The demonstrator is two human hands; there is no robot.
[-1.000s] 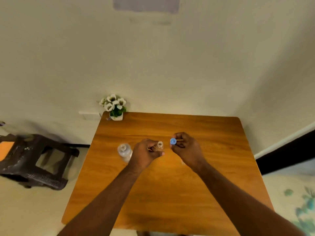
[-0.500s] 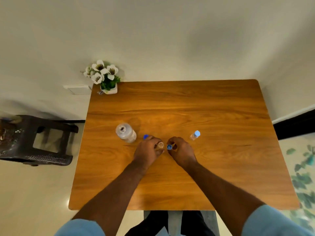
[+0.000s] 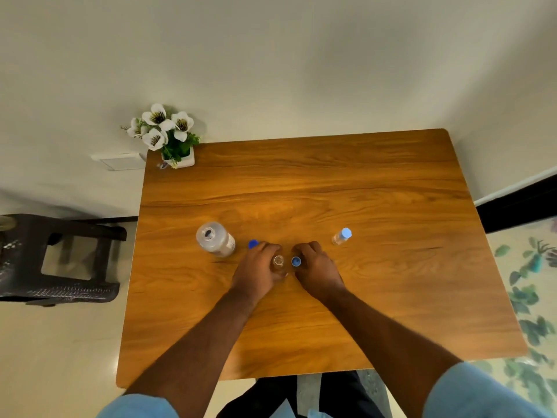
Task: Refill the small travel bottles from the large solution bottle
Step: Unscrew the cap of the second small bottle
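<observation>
**A:** From the head view, what do we have in our hands?

**B:** Our left hand (image 3: 256, 271) curls round a small clear uncapped travel bottle (image 3: 278, 263), standing it on the warm brown wooden bench (image 3: 376, 191); we judge this steadies its open mouth. Our right hand (image 3: 316, 267), just beside it, pinches a small blue screw cap (image 3: 296, 261) in its fingers (image 3: 304, 251), likely kept close for resealing.

**A:** Where is the solution?

**B:** The large clear plastic solution bottle (image 3: 215, 239) stands open, left of our hands, near enough to pour from. A darker blue cap (image 3: 253, 244), probably its own, lies between it and our left hand. A second small clear bottle with a pale blue cap (image 3: 342, 236) stands closed to the right, apart.

**A:** Anything else?

**B:** White artificial flowers in a white pot (image 3: 168, 137) sit on the bench's far left corner.
</observation>
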